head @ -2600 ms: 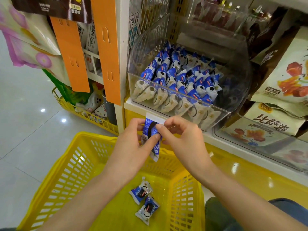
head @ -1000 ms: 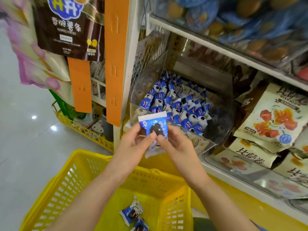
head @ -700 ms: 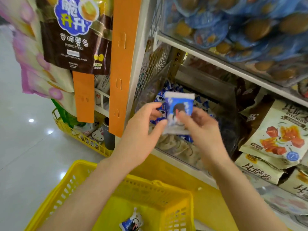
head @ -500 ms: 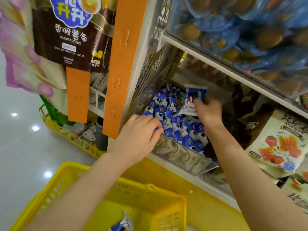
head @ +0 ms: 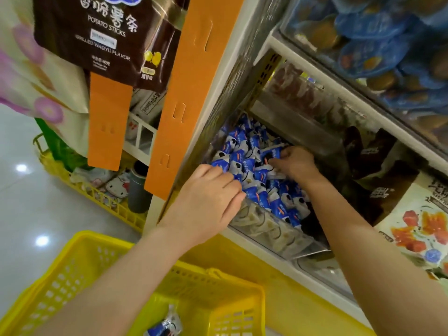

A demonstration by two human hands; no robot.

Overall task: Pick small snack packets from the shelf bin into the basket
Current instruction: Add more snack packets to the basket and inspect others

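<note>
Right, both hands are inside the clear shelf bin (head: 266, 235), and what matters is where a packet sits against the fingers. My right hand (head: 295, 163) is the deeper one; its fingers (head: 282, 156) are curled, and with the thumb they pinch one blue packet (head: 272, 152) that sticks out past the fingertips, away from the palm. Its long axis seems to run outward from the pinch, though blur keeps me from being sure. My left hand (head: 208, 202) is nearer the front wall, knuckles up, its fingertips (head: 236, 190) bent down onto the heap of snack packets (head: 244, 163) just beyond and beneath them. Whether they have closed on one, I cannot tell. The yellow basket (head: 213, 275) lies below and behind both sets of fingers, on my side of the shelf, with one dropped packet (head: 166, 324) on its floor. I judge the left hand is the closer to the basket, but the right has the surer hold, so the next carry hinges on drawing that pinch back and down.
</note>
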